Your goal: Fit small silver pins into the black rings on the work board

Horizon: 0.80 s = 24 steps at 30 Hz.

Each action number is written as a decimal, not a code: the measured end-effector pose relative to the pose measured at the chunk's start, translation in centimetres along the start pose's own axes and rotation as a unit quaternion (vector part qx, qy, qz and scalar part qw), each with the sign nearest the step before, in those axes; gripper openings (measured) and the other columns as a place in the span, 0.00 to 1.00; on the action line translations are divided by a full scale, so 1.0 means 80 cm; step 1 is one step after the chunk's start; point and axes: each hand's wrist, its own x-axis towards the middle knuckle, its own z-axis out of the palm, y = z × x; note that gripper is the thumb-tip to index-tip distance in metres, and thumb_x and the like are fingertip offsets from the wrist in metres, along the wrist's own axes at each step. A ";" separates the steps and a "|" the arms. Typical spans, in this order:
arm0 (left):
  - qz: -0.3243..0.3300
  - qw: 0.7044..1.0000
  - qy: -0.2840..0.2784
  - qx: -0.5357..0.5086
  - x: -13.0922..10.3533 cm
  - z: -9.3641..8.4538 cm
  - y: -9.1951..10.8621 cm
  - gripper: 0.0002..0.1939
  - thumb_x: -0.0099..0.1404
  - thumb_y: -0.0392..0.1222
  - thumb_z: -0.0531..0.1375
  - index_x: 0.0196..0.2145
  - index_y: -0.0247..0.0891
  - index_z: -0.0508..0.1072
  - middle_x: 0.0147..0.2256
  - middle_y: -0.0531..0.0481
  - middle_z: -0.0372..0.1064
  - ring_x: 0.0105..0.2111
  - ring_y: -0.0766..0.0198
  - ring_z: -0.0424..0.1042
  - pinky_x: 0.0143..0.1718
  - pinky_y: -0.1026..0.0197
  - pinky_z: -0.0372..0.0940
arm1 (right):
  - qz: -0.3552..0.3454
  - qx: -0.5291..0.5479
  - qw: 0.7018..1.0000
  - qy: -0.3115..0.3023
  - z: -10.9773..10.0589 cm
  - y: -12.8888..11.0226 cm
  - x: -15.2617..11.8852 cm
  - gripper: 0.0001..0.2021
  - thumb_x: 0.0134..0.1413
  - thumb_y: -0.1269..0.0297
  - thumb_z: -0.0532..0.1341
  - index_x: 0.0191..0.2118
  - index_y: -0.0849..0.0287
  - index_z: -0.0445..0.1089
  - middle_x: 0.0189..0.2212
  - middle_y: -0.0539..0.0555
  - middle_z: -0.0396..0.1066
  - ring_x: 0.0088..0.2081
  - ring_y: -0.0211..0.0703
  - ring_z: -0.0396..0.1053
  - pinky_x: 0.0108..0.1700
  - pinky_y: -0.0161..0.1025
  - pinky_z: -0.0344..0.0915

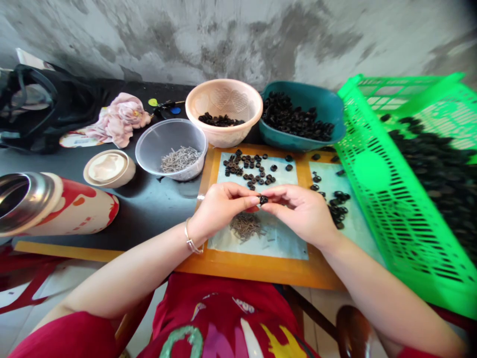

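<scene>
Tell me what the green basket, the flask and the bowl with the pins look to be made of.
Green basket: moulded plastic, by its bright uniform colour and slotted walls. Flask: shiny metal at the mouth, probably steel, with a red-and-white printed body. Clear bowl: translucent plastic, likely; the grey pins show through its wall.

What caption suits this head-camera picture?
Both hands, left hand and right hand, pinch a small black ring above a pile of pins.

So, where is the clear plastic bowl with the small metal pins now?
In the head view, the clear plastic bowl stands left of centre on the dark table, just left of the pink bowl and right of the cream lid.
</scene>
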 end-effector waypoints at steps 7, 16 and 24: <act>-0.015 0.999 -0.007 0.029 0.000 0.000 0.003 0.10 0.51 0.43 0.72 0.27 0.34 0.80 0.23 0.50 0.76 0.26 0.67 0.73 0.31 0.66 0.68 | -0.041 -0.048 0.997 -0.039 -0.003 0.002 -0.001 0.13 0.54 0.67 0.67 0.46 0.56 0.75 0.36 0.51 0.80 0.34 0.41 0.78 0.41 0.38 0.76; -0.083 0.995 -0.055 -0.006 0.001 -0.001 0.003 0.16 0.50 0.50 0.72 0.25 0.33 0.77 0.22 0.50 0.76 0.23 0.69 0.73 0.30 0.65 0.71 | -0.243 -0.169 0.953 -0.063 -0.009 0.002 0.005 0.13 0.60 0.64 0.64 0.50 0.58 0.74 0.40 0.53 0.79 0.36 0.41 0.75 0.41 0.37 0.72; -0.120 0.986 -0.078 -0.090 0.000 0.001 0.002 0.19 0.46 0.50 0.74 0.23 0.31 0.76 0.21 0.49 0.75 0.22 0.69 0.74 0.28 0.67 0.71 | -0.261 -0.115 0.956 -0.070 -0.009 -0.001 0.007 0.12 0.60 0.62 0.65 0.47 0.59 0.75 0.38 0.54 0.78 0.36 0.41 0.73 0.42 0.39 0.69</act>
